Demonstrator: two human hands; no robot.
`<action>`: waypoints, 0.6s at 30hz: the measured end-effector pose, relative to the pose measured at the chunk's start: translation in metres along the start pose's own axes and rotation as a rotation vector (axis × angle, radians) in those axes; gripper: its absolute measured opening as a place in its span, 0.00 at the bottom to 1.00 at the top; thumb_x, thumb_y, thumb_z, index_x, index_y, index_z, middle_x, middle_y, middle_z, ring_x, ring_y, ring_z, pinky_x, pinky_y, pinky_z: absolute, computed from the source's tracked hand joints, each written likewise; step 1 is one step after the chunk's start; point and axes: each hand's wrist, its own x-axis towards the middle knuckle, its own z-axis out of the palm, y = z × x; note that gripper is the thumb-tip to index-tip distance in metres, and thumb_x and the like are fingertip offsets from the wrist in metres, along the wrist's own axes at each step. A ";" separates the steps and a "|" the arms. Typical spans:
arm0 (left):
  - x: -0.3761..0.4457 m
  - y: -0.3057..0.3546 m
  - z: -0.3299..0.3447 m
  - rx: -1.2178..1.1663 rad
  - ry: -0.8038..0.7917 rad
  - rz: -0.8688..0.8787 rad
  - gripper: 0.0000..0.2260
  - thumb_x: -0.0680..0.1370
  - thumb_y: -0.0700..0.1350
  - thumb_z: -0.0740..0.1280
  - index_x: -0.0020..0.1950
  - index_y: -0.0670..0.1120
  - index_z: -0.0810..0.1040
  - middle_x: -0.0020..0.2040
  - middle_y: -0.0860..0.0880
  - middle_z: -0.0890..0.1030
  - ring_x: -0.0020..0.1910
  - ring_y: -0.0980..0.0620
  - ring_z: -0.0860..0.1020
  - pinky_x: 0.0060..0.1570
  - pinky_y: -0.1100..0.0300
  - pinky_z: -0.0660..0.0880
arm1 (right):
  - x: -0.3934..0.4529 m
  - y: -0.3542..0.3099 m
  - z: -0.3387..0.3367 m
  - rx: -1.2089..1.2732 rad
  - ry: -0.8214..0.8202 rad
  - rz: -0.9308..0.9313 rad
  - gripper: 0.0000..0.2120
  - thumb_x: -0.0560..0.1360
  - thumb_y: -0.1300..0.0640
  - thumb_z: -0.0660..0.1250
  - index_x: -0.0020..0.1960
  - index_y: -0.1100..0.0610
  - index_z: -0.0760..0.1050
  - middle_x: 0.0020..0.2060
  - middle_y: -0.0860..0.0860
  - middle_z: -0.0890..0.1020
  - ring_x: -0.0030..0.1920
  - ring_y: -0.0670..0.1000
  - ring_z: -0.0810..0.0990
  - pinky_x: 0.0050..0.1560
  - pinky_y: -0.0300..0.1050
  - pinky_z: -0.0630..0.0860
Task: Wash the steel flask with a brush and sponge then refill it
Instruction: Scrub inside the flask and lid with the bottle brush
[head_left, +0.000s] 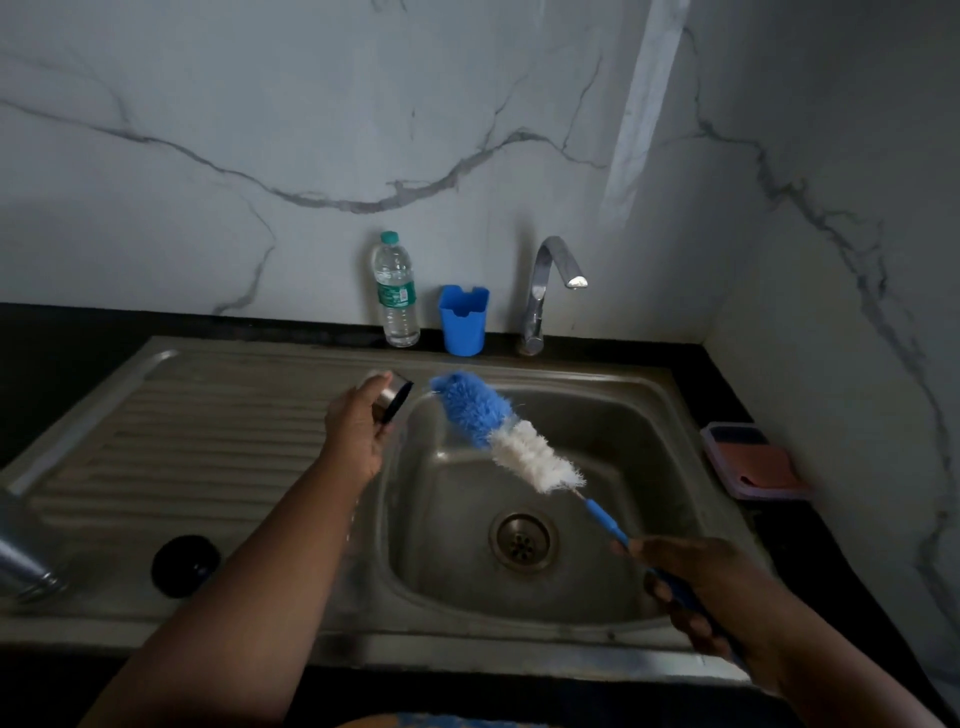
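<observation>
My left hand (358, 431) grips a small steel cup-shaped flask lid (396, 397), its open mouth turned toward the basin. A long bottle brush (506, 431) with a blue and white bristle head is in my right hand (711, 592), which holds the blue handle; the blue tip sits just right of the lid, not inside it. The steel flask body (23, 558) lies at the far left edge of the drainboard, partly cut off. A round black stopper (185, 565) rests on the drainboard near it.
The steel sink (519, 613) has a drain (522, 540) in the basin and a ribbed drainboard on the left. A tap (553, 286), blue holder (464, 319) and clear water bottle (396, 291) stand at the back. A pink tray with a sponge (753, 462) sits right.
</observation>
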 end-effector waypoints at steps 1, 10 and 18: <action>0.000 0.002 -0.007 0.044 0.007 0.049 0.07 0.73 0.43 0.74 0.45 0.46 0.76 0.39 0.47 0.79 0.36 0.53 0.77 0.29 0.65 0.74 | 0.001 -0.001 0.002 -0.025 0.022 -0.012 0.12 0.76 0.52 0.65 0.45 0.61 0.79 0.28 0.55 0.71 0.21 0.48 0.61 0.23 0.36 0.54; -0.038 0.019 -0.098 0.902 -0.052 0.419 0.32 0.57 0.53 0.80 0.57 0.51 0.74 0.50 0.52 0.78 0.46 0.55 0.77 0.46 0.62 0.72 | 0.009 -0.016 0.037 -0.216 -0.028 -0.185 0.16 0.77 0.56 0.65 0.33 0.62 0.75 0.19 0.53 0.67 0.17 0.48 0.61 0.21 0.34 0.57; -0.090 0.026 -0.157 1.276 -0.045 0.438 0.29 0.61 0.54 0.81 0.57 0.55 0.73 0.53 0.57 0.77 0.52 0.58 0.77 0.48 0.64 0.71 | 0.022 -0.031 0.065 -0.333 -0.177 -0.296 0.15 0.78 0.57 0.65 0.34 0.58 0.82 0.20 0.53 0.71 0.18 0.49 0.63 0.23 0.36 0.59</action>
